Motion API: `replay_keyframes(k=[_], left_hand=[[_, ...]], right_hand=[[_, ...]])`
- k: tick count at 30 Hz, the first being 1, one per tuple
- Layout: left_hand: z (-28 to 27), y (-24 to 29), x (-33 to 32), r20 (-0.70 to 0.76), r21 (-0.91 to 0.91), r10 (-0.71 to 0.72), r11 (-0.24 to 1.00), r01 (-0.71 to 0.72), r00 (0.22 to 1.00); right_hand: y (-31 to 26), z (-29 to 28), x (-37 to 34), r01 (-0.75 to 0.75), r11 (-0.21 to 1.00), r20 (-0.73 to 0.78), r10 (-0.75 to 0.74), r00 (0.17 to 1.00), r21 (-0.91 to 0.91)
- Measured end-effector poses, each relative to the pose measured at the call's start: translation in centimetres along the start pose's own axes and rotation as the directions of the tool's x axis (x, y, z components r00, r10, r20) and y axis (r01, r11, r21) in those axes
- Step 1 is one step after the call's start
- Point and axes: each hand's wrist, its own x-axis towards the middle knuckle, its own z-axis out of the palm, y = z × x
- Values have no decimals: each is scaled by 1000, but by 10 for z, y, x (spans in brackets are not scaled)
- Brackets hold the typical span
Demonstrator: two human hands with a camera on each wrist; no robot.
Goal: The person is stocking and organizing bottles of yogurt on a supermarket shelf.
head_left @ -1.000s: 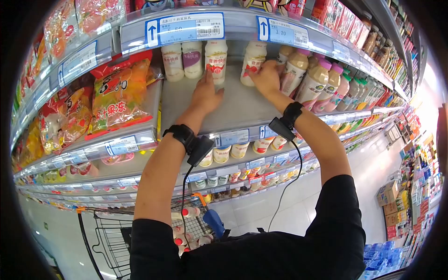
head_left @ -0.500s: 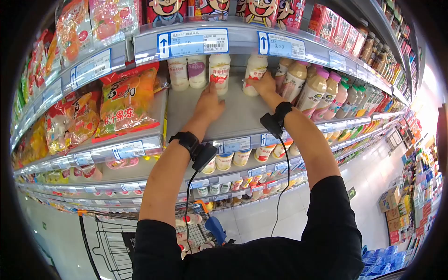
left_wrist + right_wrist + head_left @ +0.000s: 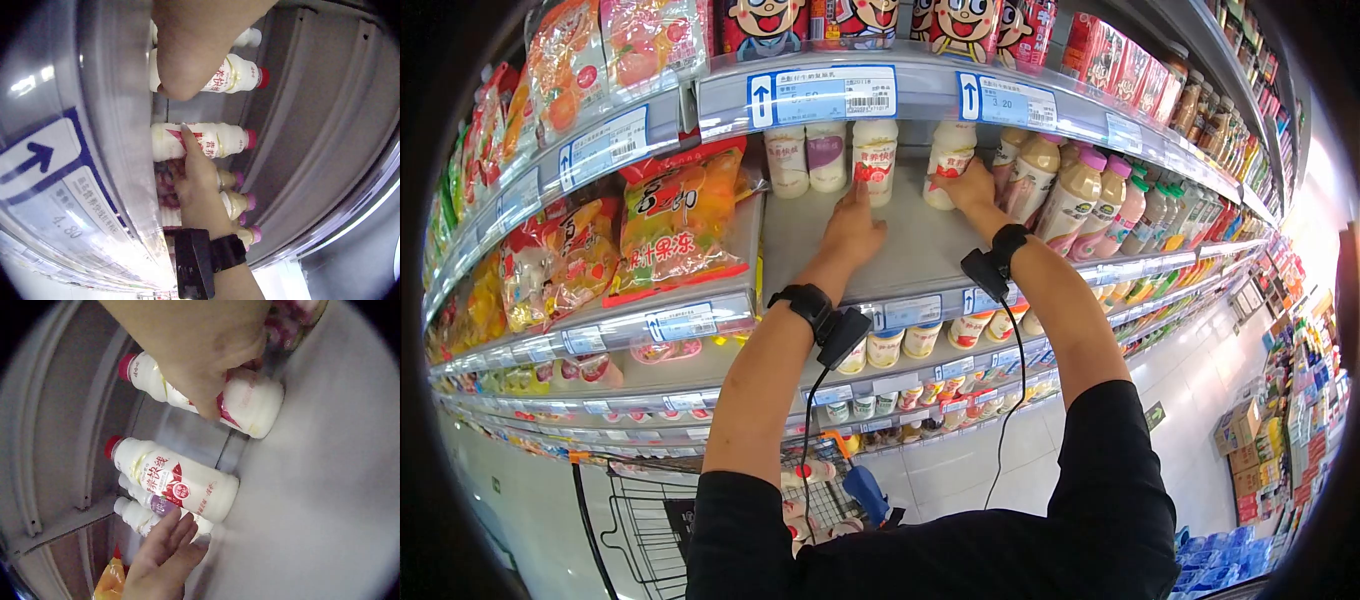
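Two white milk drink bottles with red caps and red-and-white labels stand upright on the shelf, a gap between them. At the left bottle (image 3: pixel 875 158), my left hand (image 3: pixel 852 236) has its fingers extended, tips close to the lower front; in the right wrist view these fingers (image 3: pixel 164 540) are straight, not wrapped round it. My right hand (image 3: pixel 974 190) holds the right bottle (image 3: pixel 947 148) from its right side. Its thumb (image 3: pixel 195 147) lies across the label in the left wrist view, with the other fingers partly hidden beside the bottle.
Two more white bottles (image 3: pixel 787 165) stand behind on the left. Jelly bags (image 3: pixel 680 225) lie left of a divider. Pink- and green-capped bottles (image 3: pixel 1072 205) line the right. A price-tag rail (image 3: pixel 825 95) hangs above. Below is a shopping cart (image 3: pixel 635 530) holding bottles.
The view has shifted, so the shelf appears slightly lower in the frame. My right thumb and fingers have closed in on the right bottle. My left hand stays by the left bottle.
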Motion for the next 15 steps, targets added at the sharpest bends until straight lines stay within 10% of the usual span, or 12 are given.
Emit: replay_keyframes(k=[11, 15], left_hand=[[2, -3, 2, -16, -41, 9, 999, -10, 1000], [-2, 3, 0, -6, -120, -39, 992, 38, 999]], right_hand=[[-10, -1, 5, -174, 984, 34, 175, 984, -35], [-18, 16, -24, 159, 987, -499, -125, 858, 26]])
